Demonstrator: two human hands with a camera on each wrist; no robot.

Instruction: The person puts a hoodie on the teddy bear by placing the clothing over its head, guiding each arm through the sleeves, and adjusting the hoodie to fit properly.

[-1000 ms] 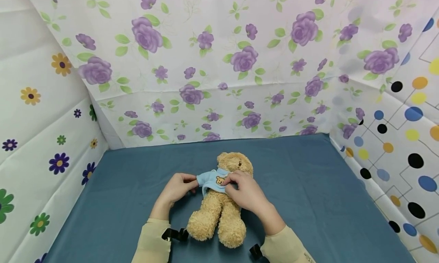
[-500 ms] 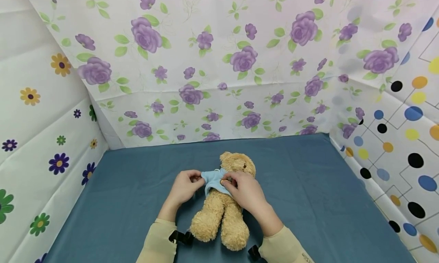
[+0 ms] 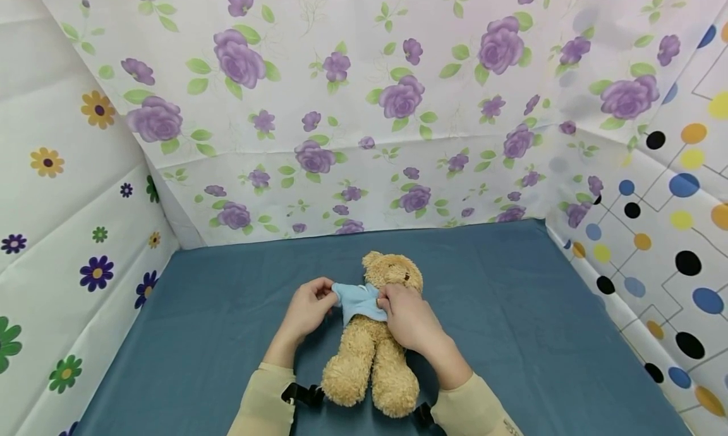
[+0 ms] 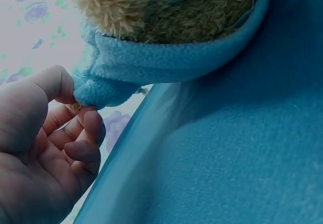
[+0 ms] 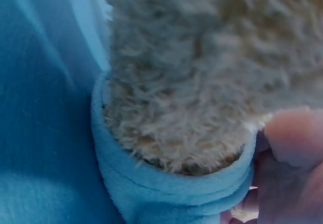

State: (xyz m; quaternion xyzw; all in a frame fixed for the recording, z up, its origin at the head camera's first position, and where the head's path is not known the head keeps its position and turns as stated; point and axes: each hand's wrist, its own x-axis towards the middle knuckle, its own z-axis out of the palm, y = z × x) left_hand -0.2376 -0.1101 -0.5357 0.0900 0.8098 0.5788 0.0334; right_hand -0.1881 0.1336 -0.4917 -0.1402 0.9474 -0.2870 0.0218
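Note:
A curly tan teddy bear [image 3: 356,341] lies on its back on the blue cloth, head away from me, wearing a light blue fleece sweater [image 3: 361,302]. My left hand [image 3: 307,308] pinches the end of the sweater's sleeve on the left side. In the left wrist view, thumb and fingertips meet at the bunched blue cuff [image 4: 103,90], with a bit of tan fur between them. My right hand [image 3: 412,316] grips the sweater at the chest's right side, fingers curled. It covers the sweater's front patch and the bear's other arm. The right wrist view shows the hem [image 5: 166,181] around the furry body.
Blue cloth [image 3: 500,309] covers the table. A white curtain with purple roses [image 3: 318,157] hangs behind it. Patterned sheets flank it, daisies [image 3: 97,273] on the left and coloured dots [image 3: 688,262] on the right. Black straps [image 3: 304,395] circle the sleeved forearms.
The bear has shifted a little to the right. My left hand has moved right and slightly up with the sleeve. My right hand's fingers have curled in, and the bear patch is now covered.

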